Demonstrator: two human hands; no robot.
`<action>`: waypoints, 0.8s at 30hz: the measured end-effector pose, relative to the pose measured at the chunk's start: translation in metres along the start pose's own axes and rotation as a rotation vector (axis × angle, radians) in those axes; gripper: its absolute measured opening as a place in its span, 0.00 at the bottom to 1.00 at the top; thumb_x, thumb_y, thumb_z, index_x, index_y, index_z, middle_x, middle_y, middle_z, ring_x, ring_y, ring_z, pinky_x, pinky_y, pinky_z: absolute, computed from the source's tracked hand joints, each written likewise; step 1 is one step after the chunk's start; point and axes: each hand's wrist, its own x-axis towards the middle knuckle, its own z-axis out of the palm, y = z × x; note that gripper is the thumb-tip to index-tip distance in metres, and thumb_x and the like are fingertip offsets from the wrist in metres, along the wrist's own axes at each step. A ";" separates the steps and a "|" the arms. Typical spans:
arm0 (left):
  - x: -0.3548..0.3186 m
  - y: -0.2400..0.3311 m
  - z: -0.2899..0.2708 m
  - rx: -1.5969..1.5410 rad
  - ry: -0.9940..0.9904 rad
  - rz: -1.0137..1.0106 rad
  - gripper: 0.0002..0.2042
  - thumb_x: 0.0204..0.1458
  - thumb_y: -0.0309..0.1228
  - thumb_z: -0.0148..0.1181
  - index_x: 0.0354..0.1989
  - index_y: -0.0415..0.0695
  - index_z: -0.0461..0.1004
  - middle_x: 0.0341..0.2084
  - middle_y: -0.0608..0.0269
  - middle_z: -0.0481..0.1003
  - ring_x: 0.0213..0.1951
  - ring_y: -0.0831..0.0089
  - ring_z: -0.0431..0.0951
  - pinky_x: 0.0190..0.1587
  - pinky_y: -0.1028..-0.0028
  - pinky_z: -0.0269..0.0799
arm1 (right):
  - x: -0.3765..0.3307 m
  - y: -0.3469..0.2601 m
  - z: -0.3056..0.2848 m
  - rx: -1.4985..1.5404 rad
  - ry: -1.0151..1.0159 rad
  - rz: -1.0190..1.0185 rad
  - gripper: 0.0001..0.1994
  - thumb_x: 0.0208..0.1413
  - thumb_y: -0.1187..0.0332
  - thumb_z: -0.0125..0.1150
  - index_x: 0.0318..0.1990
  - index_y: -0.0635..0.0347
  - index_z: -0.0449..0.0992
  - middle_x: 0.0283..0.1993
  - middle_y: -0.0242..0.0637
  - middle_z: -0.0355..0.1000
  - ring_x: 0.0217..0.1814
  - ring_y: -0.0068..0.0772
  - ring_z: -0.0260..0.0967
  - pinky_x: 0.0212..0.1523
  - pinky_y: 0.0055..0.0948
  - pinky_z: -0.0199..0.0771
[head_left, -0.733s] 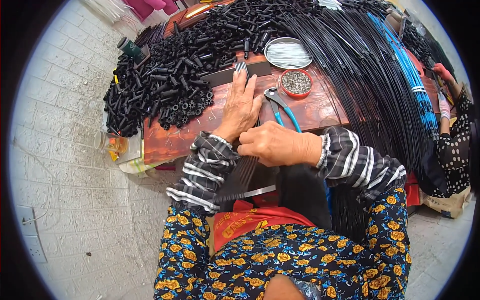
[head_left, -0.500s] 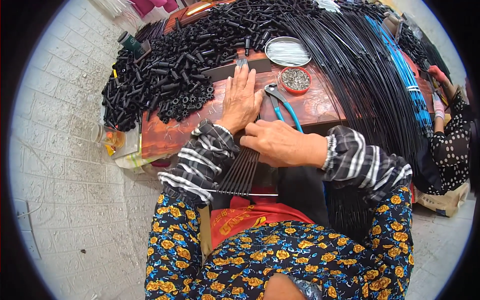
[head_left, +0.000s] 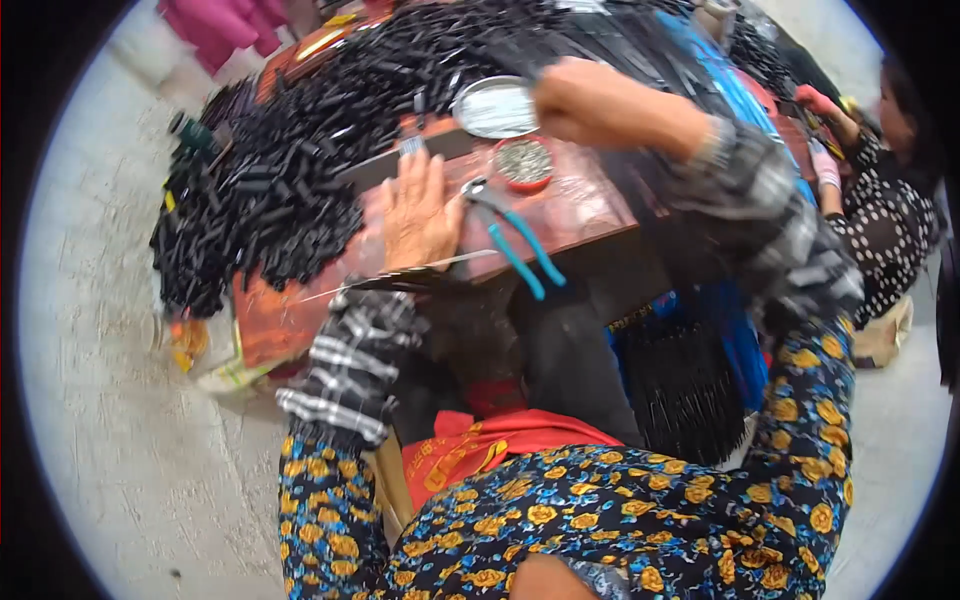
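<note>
My left hand [head_left: 420,215] lies flat on the table with its fingers stretched out. Its fingertips reach a small row of grey metal prongs [head_left: 412,146] by a dark flat bar [head_left: 375,171]. Thin black rods [head_left: 428,277] pass under the heel of this hand, partly hidden, and a slim white rod [head_left: 470,258] crosses at the wrist. Beyond the round tray of white sticks [head_left: 494,107], my right hand [head_left: 605,105] is raised, smeared by motion, with fingers curled in. Whatever it may hold is hidden. Blue-handled pliers [head_left: 512,237] rest between my hands, near the table edge.
Black tubular parts [head_left: 270,190] are heaped on the left. A red-rimmed dish [head_left: 523,165] holds small metal pieces. Long black rods [head_left: 640,55] and a blue bundle [head_left: 700,50] lie far right. More black rods [head_left: 680,390] stand below. A co-worker [head_left: 885,215] sits at right.
My right hand has left the black rods beside my left hand and moved up and right. The white rod now lies across by my left wrist instead of over my lap. The view has shifted.
</note>
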 end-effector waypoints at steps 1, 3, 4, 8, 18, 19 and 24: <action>0.000 0.002 0.003 0.043 -0.028 0.020 0.29 0.57 0.42 0.53 0.64 0.39 0.61 0.66 0.48 0.57 0.69 0.53 0.54 0.66 0.48 0.48 | 0.012 0.022 0.020 -0.014 -0.038 0.140 0.05 0.40 0.71 0.58 0.21 0.63 0.78 0.21 0.51 0.71 0.26 0.54 0.73 0.28 0.43 0.72; -0.012 -0.014 -0.015 0.120 -0.044 0.000 0.29 0.57 0.42 0.52 0.65 0.40 0.61 0.66 0.48 0.57 0.69 0.52 0.54 0.66 0.48 0.49 | 0.059 0.026 0.048 -0.007 -0.073 0.241 0.06 0.38 0.71 0.59 0.22 0.64 0.79 0.23 0.54 0.73 0.28 0.55 0.74 0.30 0.46 0.74; -0.013 -0.013 -0.010 0.106 -0.059 -0.011 0.29 0.58 0.42 0.52 0.65 0.40 0.60 0.67 0.48 0.56 0.69 0.52 0.53 0.66 0.47 0.49 | 0.064 0.038 0.069 0.066 0.026 0.219 0.06 0.39 0.71 0.59 0.23 0.65 0.79 0.25 0.55 0.74 0.30 0.57 0.75 0.31 0.46 0.75; -0.013 -0.006 -0.014 0.059 -0.079 -0.015 0.29 0.58 0.41 0.51 0.66 0.39 0.58 0.68 0.48 0.54 0.70 0.52 0.51 0.67 0.47 0.47 | 0.072 0.062 0.104 0.116 -0.035 0.324 0.06 0.42 0.72 0.58 0.24 0.66 0.79 0.27 0.56 0.75 0.33 0.57 0.76 0.35 0.48 0.76; -0.012 -0.003 -0.022 0.022 -0.139 -0.046 0.30 0.58 0.40 0.51 0.67 0.39 0.57 0.68 0.48 0.52 0.71 0.52 0.48 0.68 0.48 0.41 | 0.070 0.062 0.117 0.065 -0.040 0.348 0.07 0.42 0.74 0.58 0.28 0.65 0.79 0.33 0.55 0.76 0.38 0.55 0.77 0.38 0.46 0.77; -0.013 -0.004 -0.023 0.024 -0.139 -0.052 0.30 0.58 0.40 0.52 0.67 0.39 0.57 0.68 0.48 0.52 0.70 0.52 0.49 0.68 0.48 0.42 | 0.072 0.059 0.115 0.070 -0.054 0.366 0.08 0.41 0.75 0.58 0.30 0.66 0.79 0.34 0.55 0.77 0.40 0.55 0.77 0.39 0.46 0.77; -0.008 0.003 -0.017 0.024 -0.099 -0.028 0.30 0.57 0.40 0.53 0.66 0.39 0.58 0.68 0.48 0.54 0.70 0.53 0.51 0.67 0.48 0.45 | 0.057 0.088 0.126 0.062 0.000 0.335 0.06 0.39 0.71 0.59 0.26 0.62 0.80 0.31 0.53 0.76 0.35 0.57 0.75 0.35 0.47 0.75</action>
